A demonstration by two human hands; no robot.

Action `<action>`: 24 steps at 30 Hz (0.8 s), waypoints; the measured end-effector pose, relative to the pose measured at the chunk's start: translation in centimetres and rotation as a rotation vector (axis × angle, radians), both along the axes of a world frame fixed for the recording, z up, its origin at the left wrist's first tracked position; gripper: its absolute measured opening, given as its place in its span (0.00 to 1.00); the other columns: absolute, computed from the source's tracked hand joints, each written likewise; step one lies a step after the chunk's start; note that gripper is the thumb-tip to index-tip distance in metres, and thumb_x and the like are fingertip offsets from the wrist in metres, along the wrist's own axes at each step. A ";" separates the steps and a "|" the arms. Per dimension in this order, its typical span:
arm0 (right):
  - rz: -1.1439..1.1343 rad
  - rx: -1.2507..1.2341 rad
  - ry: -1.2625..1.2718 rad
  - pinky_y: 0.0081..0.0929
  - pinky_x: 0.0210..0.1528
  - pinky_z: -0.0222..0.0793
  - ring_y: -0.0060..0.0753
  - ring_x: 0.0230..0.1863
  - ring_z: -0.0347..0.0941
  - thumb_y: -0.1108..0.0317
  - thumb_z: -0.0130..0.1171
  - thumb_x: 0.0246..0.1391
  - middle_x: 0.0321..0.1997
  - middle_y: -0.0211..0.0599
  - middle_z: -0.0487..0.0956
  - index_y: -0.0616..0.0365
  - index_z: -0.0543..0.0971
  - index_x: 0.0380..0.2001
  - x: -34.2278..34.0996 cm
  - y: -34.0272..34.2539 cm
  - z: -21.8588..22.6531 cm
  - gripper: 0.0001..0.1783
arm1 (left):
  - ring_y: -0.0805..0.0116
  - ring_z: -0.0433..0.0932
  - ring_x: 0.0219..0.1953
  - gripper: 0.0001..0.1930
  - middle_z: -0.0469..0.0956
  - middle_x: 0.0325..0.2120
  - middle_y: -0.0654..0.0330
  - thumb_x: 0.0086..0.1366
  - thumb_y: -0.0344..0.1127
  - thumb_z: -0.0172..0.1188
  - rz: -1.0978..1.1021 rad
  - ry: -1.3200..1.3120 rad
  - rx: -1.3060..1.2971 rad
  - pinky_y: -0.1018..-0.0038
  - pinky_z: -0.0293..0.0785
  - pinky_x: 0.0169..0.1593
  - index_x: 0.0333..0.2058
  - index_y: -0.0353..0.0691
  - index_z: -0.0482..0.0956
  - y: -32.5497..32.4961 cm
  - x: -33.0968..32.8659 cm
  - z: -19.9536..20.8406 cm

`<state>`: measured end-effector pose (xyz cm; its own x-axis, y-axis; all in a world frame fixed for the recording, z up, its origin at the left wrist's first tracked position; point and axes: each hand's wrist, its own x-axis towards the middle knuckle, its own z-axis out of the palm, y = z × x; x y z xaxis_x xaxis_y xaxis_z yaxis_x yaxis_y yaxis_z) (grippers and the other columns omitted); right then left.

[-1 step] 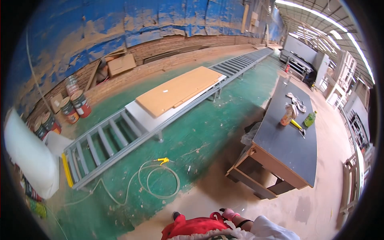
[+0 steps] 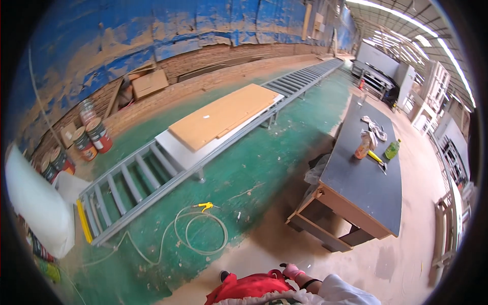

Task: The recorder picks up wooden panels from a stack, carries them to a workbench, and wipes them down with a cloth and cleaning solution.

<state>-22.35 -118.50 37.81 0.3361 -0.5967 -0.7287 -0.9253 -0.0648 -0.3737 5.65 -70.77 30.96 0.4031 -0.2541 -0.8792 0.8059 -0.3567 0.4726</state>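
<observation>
At the lower edge, my right hand (image 2: 292, 271) hangs beside the red apron (image 2: 249, 287) on my body. It wears a pink glove with dark fingertips, and a dark band circles the wrist. Its fingers are small and partly hidden, so their pose is unclear, and I make out no object in them. My left hand is out of sight. The nearest furniture is a dark-topped workbench (image 2: 363, 183) to the right. On it lie a yellow-handled tool (image 2: 375, 157), a green bottle (image 2: 392, 149), an orange-labelled bottle (image 2: 362, 148) and a crumpled cloth glove (image 2: 377, 129).
A roller conveyor (image 2: 124, 183) runs diagonally to the back, carrying a tan board (image 2: 223, 114) on a white panel (image 2: 173, 152). A coiled air hose (image 2: 225, 239) with a yellow blow gun (image 2: 205, 206) lies on the green floor. Paint cans (image 2: 99, 134) and a white foam roll (image 2: 38, 203) stand left.
The whole scene sits slightly farther left in the picture now. My right hand keeps its place beside the apron, and the objects stay where they were.
</observation>
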 end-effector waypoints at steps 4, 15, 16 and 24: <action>-0.181 -0.052 -0.017 0.25 0.25 0.72 0.29 0.22 0.76 0.71 0.59 0.38 0.23 0.39 0.79 0.46 0.75 0.46 3.2 -3.1 2.7 0.25 | 0.62 0.75 0.23 0.07 0.75 0.24 0.55 0.58 0.32 0.47 -0.067 0.004 0.061 0.66 0.74 0.25 0.34 0.38 0.71 -8.2 11.8 -0.7; -0.036 0.030 0.042 0.34 0.44 0.68 0.42 0.43 0.74 0.47 0.54 0.43 0.39 0.45 0.78 0.54 0.78 0.39 14.1 -25.9 -3.2 0.25 | 0.52 0.75 0.39 0.19 0.77 0.34 0.48 0.50 0.35 0.51 -0.574 -0.749 0.093 0.65 0.70 0.43 0.41 0.31 0.73 -52.8 27.6 6.1; -0.033 -0.042 0.003 0.35 0.41 0.69 0.42 0.41 0.75 0.51 0.56 0.44 0.38 0.44 0.78 0.55 0.79 0.38 15.2 -28.8 -4.1 0.22 | 0.50 0.74 0.41 0.20 0.76 0.35 0.46 0.50 0.37 0.52 -0.672 -0.760 0.086 0.65 0.69 0.45 0.42 0.33 0.73 -54.2 28.0 5.6; -0.238 -0.199 -0.245 0.34 0.41 0.69 0.45 0.40 0.74 0.63 0.51 0.45 0.36 0.45 0.78 0.54 0.79 0.36 28.1 -52.8 0.8 0.15 | 0.58 0.75 0.38 0.24 0.77 0.35 0.51 0.48 0.37 0.52 -0.622 -0.685 0.163 0.72 0.69 0.42 0.45 0.33 0.72 -62.6 35.3 10.5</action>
<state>5.70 -171.31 38.60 0.3205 -0.8007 -0.5061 -0.8083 0.0473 -0.5868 40.95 -133.42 41.49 0.6792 -0.4922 -0.5444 0.0133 -0.7334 0.6796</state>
